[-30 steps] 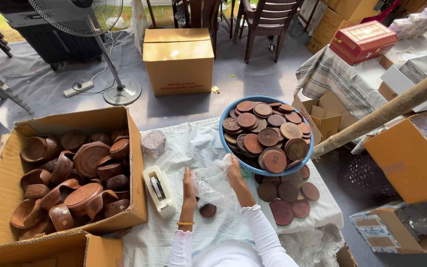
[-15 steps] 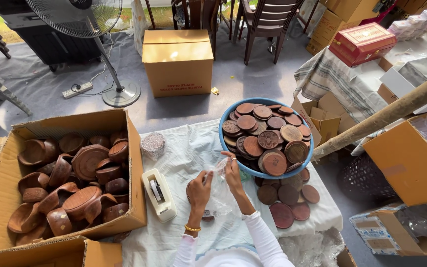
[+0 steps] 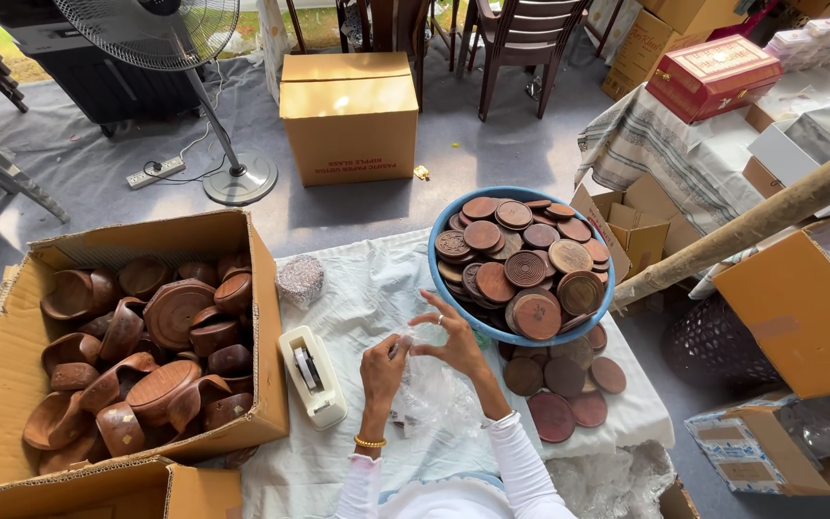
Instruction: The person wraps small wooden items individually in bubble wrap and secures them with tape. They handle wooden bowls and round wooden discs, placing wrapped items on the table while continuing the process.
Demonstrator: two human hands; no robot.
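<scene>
- A work table draped in pale cloth (image 3: 357,288) stands on a grey floor, with a pedestal fan (image 3: 160,38) and a closed cardboard carton (image 3: 350,115) beyond it.
- At the table's middle, both hands pinch a clear, crinkled plastic bag (image 3: 429,384): the left hand (image 3: 383,360) grips its upper edge, the right hand (image 3: 453,341) spreads fingers at the bag's mouth.
- This looks like opening the bag for packing; a next move would call for holding the mouth wide.
- A round blue basin of flat brown wooden discs (image 3: 523,264) sits just beyond the right hand; loose discs (image 3: 564,389) lie beside the wrist.
- A white tape dispenser (image 3: 312,375) rests left of the left hand, beside an open box of wooden bowls (image 3: 136,341).
</scene>
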